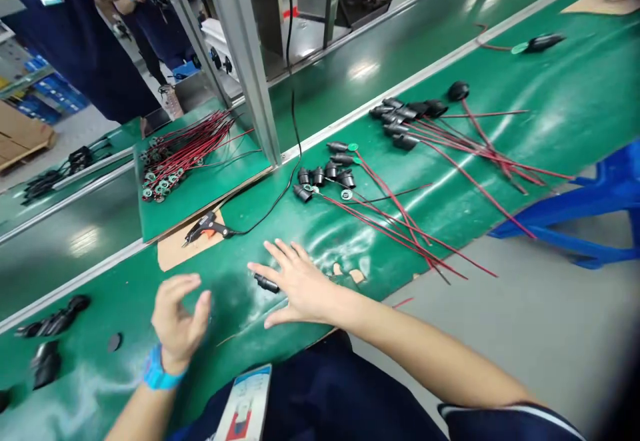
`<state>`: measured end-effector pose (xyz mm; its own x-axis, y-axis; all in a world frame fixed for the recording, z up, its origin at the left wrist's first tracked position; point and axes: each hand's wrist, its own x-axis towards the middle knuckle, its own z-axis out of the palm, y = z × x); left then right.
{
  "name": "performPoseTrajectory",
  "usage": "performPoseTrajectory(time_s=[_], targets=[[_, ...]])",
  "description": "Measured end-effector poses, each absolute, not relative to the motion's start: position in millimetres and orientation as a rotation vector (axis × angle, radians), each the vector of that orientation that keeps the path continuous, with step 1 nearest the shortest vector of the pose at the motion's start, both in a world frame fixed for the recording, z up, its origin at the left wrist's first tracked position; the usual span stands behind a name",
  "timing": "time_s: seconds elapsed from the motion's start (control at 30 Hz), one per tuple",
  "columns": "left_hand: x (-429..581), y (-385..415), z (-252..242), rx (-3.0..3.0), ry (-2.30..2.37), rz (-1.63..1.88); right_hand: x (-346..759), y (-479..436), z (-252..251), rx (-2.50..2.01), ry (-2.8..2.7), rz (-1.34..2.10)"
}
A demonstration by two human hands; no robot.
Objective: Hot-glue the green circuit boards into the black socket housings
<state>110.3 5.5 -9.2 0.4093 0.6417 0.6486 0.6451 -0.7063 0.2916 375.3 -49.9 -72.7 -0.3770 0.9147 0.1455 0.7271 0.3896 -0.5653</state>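
My right hand (pixel 303 285) hovers with fingers spread and palm down over the green bench mat (pixel 235 241). Just beneath its fingers lies a small black cylindrical part (pixel 266 283), partly covered by them. To the left is my left hand (pixel 176 317), fingers curved but apart from the thumb, holding nothing. Beyond the hands, a black glue gun (pixel 206 227) rests on a piece of cardboard (pixel 173 252), its cord trailing right and up. Several black sockets with red wires (pixel 345 174) lie right of the glue gun.
Another bunch of black sockets with red wires (pixel 400 124) lies farther right. Red wires with round ends (pixel 190 154) fill a raised green board. A metal post (pixel 250 61) rises behind it. More black parts (pixel 47 364) are at left; a blue stool (pixel 595 201) stands right. People stand opposite.
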Motion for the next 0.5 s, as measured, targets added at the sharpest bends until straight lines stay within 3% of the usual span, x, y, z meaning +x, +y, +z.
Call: performPoseTrajectory(time_s=[0.2,0.5], targets=[[87,-19,-63,-3.01,-1.153,-0.799,357,-61,-67,-1.707,-2.229,0.336],[75,-1,-106,-3.076,-1.011,-0.754,589,-35,-32,-2.46,-1.769,0.004]])
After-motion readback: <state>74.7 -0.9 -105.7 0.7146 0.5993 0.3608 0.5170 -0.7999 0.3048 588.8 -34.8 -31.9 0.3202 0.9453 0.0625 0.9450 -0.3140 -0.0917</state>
